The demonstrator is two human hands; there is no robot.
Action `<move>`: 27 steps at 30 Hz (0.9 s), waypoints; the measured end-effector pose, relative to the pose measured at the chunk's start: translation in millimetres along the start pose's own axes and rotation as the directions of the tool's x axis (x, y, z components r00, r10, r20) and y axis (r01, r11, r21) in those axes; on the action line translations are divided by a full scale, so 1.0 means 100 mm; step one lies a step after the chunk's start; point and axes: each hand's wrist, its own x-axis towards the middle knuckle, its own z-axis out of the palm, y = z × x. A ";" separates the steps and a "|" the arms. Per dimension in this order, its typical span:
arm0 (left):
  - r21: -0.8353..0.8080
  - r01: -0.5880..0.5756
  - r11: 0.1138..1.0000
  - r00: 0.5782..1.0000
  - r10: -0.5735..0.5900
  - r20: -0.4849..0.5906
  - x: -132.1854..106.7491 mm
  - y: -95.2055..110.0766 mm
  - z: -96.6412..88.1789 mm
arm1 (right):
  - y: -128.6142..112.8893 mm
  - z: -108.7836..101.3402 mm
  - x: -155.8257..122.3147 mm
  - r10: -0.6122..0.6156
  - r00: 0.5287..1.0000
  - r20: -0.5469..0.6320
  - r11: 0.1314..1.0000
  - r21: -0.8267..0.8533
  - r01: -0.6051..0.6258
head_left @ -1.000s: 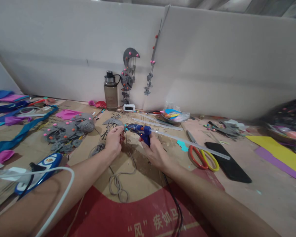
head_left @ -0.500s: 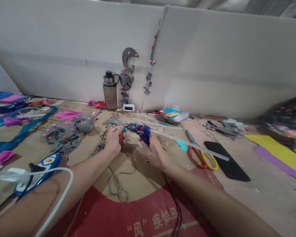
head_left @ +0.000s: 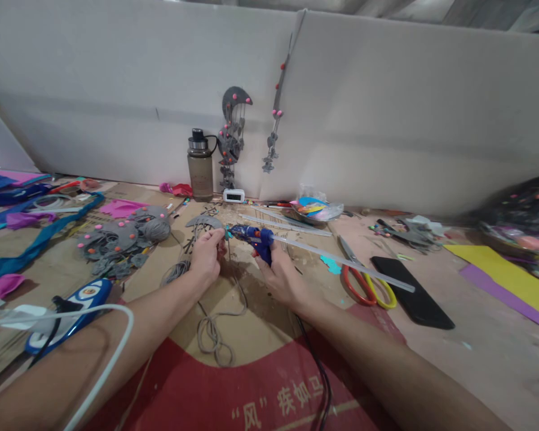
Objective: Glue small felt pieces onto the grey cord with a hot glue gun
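Note:
My right hand (head_left: 282, 276) is wrapped round the grip of a blue hot glue gun (head_left: 253, 236), whose nozzle points left and whose long clear glue stick (head_left: 345, 261) juts out to the right. My left hand (head_left: 208, 254) is closed in a pinch right at the nozzle tip, holding a small piece that I cannot make out, beside a grey felt crescent (head_left: 205, 222). Grey cord (head_left: 213, 329) trails from under my left hand toward me. The gun's black cable (head_left: 317, 365) runs back along my right forearm.
Cardboard (head_left: 251, 317) covers the table. Red-and-yellow scissors (head_left: 365, 280) and a black phone (head_left: 412, 292) lie to the right. Grey felt shapes and a yarn ball (head_left: 156, 228) sit left, a water bottle (head_left: 200, 165) and a small clock (head_left: 234, 195) at the back wall, a power strip (head_left: 69, 311) near left.

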 end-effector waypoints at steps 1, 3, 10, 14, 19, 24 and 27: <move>-0.002 -0.001 1.000 1.000 0.001 -0.001 0.00 0.00 0.00 | -0.01 0.00 0.00 0.002 1.000 0.000 1.000 0.008 -0.002; -0.004 -0.003 1.000 1.000 0.003 0.003 0.00 0.00 0.00 | -0.03 -0.01 0.00 0.013 1.000 -0.001 0.999 0.034 -0.013; -0.007 -0.016 1.000 0.999 0.016 0.033 0.05 -0.01 -0.04 | 0.08 -0.04 0.08 0.228 0.973 0.022 0.931 0.288 -0.224; -0.013 -0.023 1.000 0.999 0.023 0.030 0.05 -0.01 -0.05 | 0.24 -0.14 0.22 0.376 0.926 0.034 0.914 0.153 -0.377; 0.010 -0.039 0.999 0.999 0.039 0.038 0.00 0.02 0.00 | 0.46 -0.26 0.35 0.487 0.865 0.122 0.854 -0.276 -0.442; 0.096 -0.112 0.989 0.994 0.110 0.028 -0.02 0.01 0.03 | 0.51 -0.33 0.30 0.267 0.964 -0.015 0.789 -0.570 -0.228; 0.187 -0.177 0.966 0.984 0.172 0.038 -0.02 -0.02 0.02 | 0.32 -0.32 0.25 0.074 0.991 -0.114 0.866 -0.486 -0.121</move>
